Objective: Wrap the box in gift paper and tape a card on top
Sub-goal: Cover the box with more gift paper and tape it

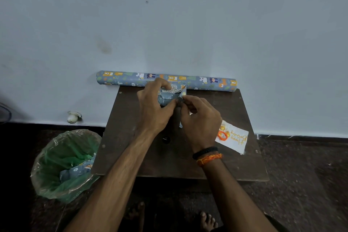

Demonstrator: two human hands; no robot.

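Left hand wraps its grip around the box, half-covered in gift paper, at the far middle of the counter. Right hand pinches a paper flap at the box's near corner. The card lies flat to the right, orange ring on it. The paper roll rests along the wall.

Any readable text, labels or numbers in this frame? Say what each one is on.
"Happy Birthday", in gold script, upside down to the camera, on the card at the table's right side.
Paper roll: cartoon animals only, no words legible.
Box: print only, no readable text.
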